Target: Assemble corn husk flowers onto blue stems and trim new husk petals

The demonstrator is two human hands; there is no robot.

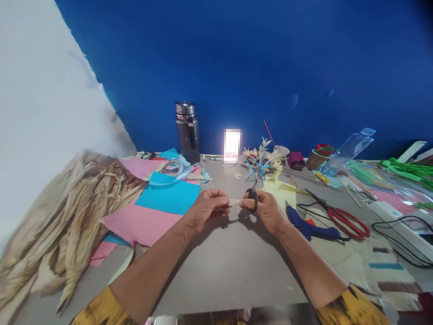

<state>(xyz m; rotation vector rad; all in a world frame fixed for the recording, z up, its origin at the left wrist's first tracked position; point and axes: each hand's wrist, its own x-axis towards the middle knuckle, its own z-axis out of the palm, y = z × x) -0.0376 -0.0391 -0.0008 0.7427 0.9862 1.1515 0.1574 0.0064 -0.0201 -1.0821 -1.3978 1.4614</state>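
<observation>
My left hand (210, 207) is closed, with thumb and fingers pinching one end of a small pale strip (234, 203) that looks like dried husk. Around the black handles of a pair of scissors (252, 194) my right hand (269, 213) is closed, and its fingertips touch the strip's other end. The scissor blades point away from me, up the table. Just beyond them stands a bunch of cream flowers with blue-wrapped stems (259, 164). Which part of the strip lies under the fingers is hidden.
Dried husks (91, 198) are heaped at left, beside blue (169, 194) and pink paper (144, 221). A dark flask (187, 135) stands by the wall. To the right lie a blue glue gun (307, 228), red-handled scissors (348, 221), a tilted plastic bottle (352, 149) and a power strip (402, 230).
</observation>
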